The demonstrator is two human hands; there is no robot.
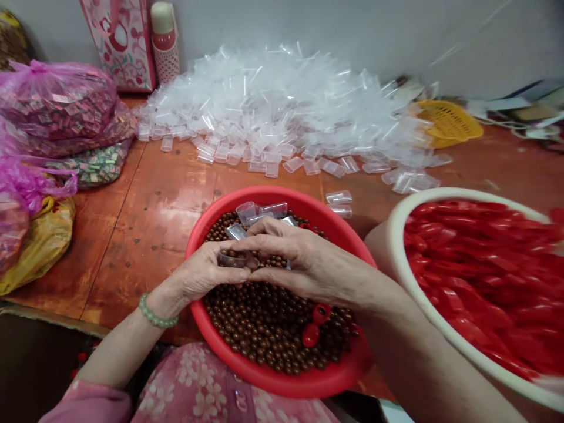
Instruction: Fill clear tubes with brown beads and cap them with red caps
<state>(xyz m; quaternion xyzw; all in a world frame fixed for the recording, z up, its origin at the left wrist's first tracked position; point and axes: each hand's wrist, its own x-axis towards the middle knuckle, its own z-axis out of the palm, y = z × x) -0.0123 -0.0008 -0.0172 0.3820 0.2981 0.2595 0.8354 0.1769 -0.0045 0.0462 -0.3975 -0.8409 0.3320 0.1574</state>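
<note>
Both hands meet over a red basin (282, 385) of small round brown balls (259, 329). Between thumb and fingers, my left hand (209, 264) grips a clear plastic sleeve (232, 259) lying sideways. My right hand (299, 252) arches over the sleeve's other end, thumb and fingertips close to it; whether it holds anything is hidden. Several clear sleeves (273, 210) lie on the balls behind the hands, beside a silvery piece (235, 231). A red plastic piece (311, 335) with rounded ends rests on the balls below my right wrist.
Right of the basin, a white tub (399, 235) is heaped with red plastic pieces (467, 276). A large pile of clear sleeves (282, 111) spreads along the wall, near a yellow basket (449, 123). Filled pink bags (57, 106), a yellow bag (44, 241) and a bottle (165, 47) stand left.
</note>
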